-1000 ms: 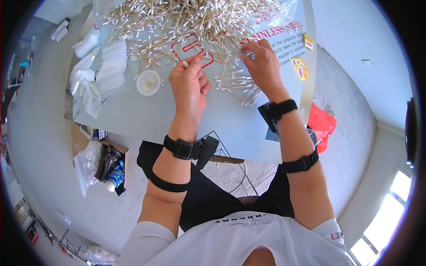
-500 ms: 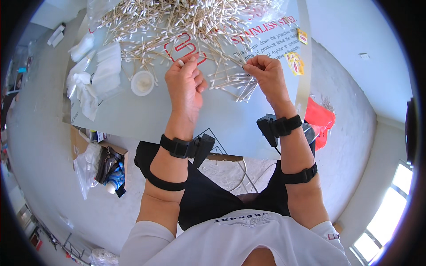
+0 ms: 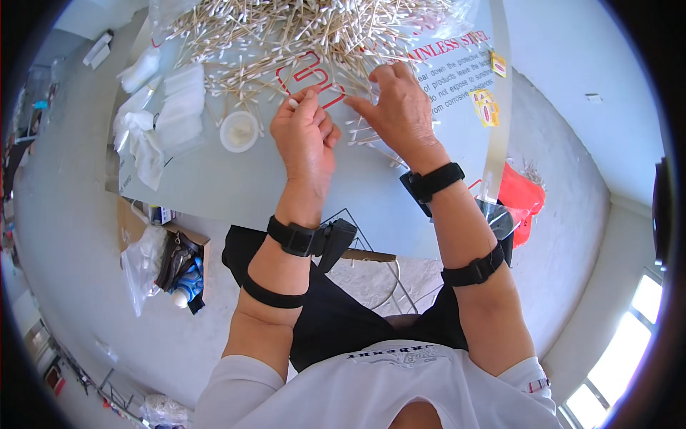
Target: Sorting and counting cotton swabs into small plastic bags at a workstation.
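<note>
A big loose heap of cotton swabs with wooden sticks and white tips spreads over the far side of the table. My left hand is closed just in front of the heap; white swab tips show between its thumb and forefinger. Further right, my right hand hangs over the heap's near edge with thumb and fingers apart, and no swab shows in its grasp. Several stray swabs lie beneath and beside its thumb. A round white dish with pale contents stands left of my left hand.
Clear plastic sleeves and crumpled white wrapping lie at the table's left. Small yellow packets sit near its right edge. A red bag is beyond that edge, and an open cardboard box stands below at the left.
My right hand has moved left and away from me, and its pinch has opened. The left hand stays closed on its swabs, while the whole view has shifted slightly.
</note>
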`<state>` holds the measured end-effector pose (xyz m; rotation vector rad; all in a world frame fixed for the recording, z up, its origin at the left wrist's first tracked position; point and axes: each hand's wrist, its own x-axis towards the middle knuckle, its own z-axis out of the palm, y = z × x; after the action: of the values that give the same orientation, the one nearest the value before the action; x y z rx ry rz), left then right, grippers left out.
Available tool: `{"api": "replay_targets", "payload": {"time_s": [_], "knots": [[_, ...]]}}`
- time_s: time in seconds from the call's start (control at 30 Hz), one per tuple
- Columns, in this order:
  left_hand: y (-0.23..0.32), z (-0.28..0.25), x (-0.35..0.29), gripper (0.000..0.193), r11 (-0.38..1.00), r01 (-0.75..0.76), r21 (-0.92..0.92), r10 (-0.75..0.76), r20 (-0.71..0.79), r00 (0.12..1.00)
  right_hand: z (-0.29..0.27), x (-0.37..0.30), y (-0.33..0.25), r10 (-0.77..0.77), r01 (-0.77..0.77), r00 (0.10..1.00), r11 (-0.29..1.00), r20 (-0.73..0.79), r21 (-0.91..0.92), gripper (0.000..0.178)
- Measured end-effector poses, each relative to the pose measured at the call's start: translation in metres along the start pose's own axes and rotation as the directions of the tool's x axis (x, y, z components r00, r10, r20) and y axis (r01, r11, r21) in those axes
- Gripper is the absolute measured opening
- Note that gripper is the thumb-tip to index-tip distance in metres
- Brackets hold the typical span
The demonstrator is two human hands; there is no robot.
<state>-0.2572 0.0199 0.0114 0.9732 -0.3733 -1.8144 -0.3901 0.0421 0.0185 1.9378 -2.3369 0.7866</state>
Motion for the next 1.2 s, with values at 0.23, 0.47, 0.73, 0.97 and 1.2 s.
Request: {"api": "replay_targets", "payload": {"time_s": [0.23,0.47,0.73,0.97,1.2], "knots": [[0.002,0.002,-0.002,0.014,0.999,0.015,-0.036,-0.015,0.002,1.000,0.018,0.018,0.003,-0.168,0.166,0.986,0.974,0.002,0.153,0.006],[0.001,0.001,-0.003,0.019,0.999,0.018,-0.031,-0.016,0.064,0.998,0.007,0.031,0.019,0.184,-0.213,0.977,0.786,0.109,0.580,0.007],[-0.008,0.020,-0.012,0.025,0.991,0.055,0.124,-0.072,0.142,0.987,-0.024,-0.006,-0.007,0.126,-0.367,0.929,0.436,0.348,0.822,0.009],[-0.006,0.005,-0.006,0.025,0.988,0.040,0.149,-0.054,0.090,0.994,-0.032,-0.033,0.012,0.371,-0.323,0.925,0.643,0.087,0.695,0.010],[-0.005,0.004,-0.002,0.027,0.997,-0.049,0.062,0.048,0.014,0.999,-0.047,-0.080,0.036,0.276,-0.320,0.945,0.896,0.176,0.309,0.016]]}}
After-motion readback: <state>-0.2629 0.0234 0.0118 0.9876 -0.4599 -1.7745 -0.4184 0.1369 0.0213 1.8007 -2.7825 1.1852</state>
